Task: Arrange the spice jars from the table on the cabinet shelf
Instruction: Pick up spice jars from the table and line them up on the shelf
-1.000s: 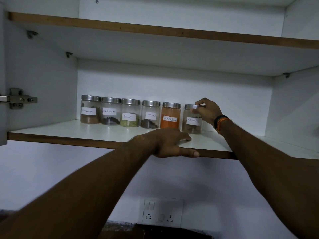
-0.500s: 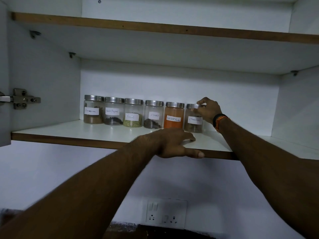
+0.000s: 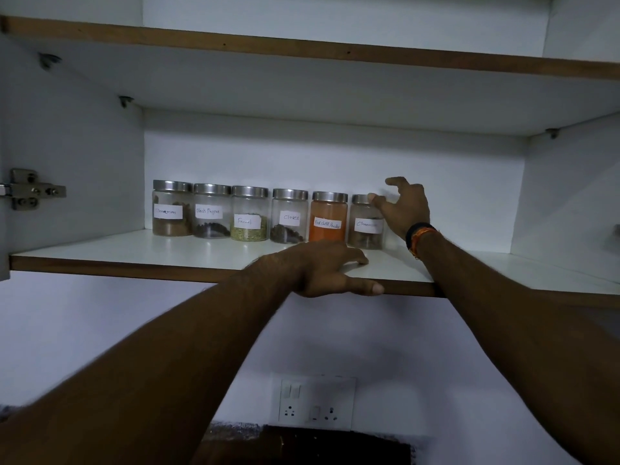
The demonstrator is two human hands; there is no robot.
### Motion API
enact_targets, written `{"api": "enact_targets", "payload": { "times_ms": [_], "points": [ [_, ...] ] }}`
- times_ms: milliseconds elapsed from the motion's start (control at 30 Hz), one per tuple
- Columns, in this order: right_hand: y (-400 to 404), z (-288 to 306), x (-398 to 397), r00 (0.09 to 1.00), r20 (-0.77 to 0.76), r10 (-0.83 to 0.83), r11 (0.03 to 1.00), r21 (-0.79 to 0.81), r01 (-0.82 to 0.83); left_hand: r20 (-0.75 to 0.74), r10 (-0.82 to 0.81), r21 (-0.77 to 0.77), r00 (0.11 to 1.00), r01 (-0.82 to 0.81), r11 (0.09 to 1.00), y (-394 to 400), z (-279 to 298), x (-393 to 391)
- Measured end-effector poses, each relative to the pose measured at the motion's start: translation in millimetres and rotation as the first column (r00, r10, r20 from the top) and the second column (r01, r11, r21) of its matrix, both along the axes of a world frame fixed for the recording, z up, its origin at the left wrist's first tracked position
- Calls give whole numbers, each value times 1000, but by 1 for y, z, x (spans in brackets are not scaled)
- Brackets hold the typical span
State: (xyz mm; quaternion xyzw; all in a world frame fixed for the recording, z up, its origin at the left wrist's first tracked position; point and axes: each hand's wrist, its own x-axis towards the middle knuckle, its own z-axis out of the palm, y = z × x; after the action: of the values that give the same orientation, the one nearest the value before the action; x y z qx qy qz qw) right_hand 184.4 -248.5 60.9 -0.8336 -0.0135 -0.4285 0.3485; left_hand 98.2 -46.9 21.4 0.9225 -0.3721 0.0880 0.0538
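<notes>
A: What is the right hand point(image 3: 404, 209) doing?

B: It is hovering beside the cinnamon jar point(image 3: 366, 221), at the end of the row. The fingers are spreading apart and curling loosely; the thumb tip is lying against the jar's steel lid, but nothing is being gripped.

A: And the left hand point(image 3: 323, 268)?

B: It is lying flat on the cabinet shelf point(image 3: 134, 251), fingers straight, thumb resting along the shelf's brown front edge. It is holding nothing.

A: Where are the jars sitting?

B: Six are standing upright in a row behind the left hand, against the back wall. Just beyond its knuckles is the red chilli powder jar point(image 3: 328, 216), touching the cinnamon jar's side. Further to the left are standing the cloves jar point(image 3: 289, 215), the fennel jar point(image 3: 250, 213), the black pepper jar point(image 3: 211, 211) and one whose label I cannot read.

A: Anything on the right wrist?

B: A black and orange wristband point(image 3: 419, 237) is showing.
</notes>
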Motion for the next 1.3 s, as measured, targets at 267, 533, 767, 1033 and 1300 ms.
{"api": "enact_targets", "payload": {
  "times_ms": [267, 533, 767, 1033, 1300],
  "points": [
    [1, -18, -56, 994, 39, 106, 988, 106, -110, 1, 31, 21, 1000, -31, 999, 1, -2, -3],
    [3, -40, -133, 993, 54, 108, 985, 132, -114, 53, 92, 1, 994, -92, 996, -5, -14, -14],
    [12, -82, -196, 990, 126, 58, 996, 66, -67, 308, 155, -12, 938, -159, 987, -17, -34, -41],
    [17, -171, -238, 999, 31, 25, 995, 92, -27, 497, 193, -219, 846, -93, 971, -27, -93, -88],
    [10, -260, -263, 966, -258, -6, 995, 99, 33, 137, -17, -204, 990, 45, 978, -34, -204, -136]
  ]
}}
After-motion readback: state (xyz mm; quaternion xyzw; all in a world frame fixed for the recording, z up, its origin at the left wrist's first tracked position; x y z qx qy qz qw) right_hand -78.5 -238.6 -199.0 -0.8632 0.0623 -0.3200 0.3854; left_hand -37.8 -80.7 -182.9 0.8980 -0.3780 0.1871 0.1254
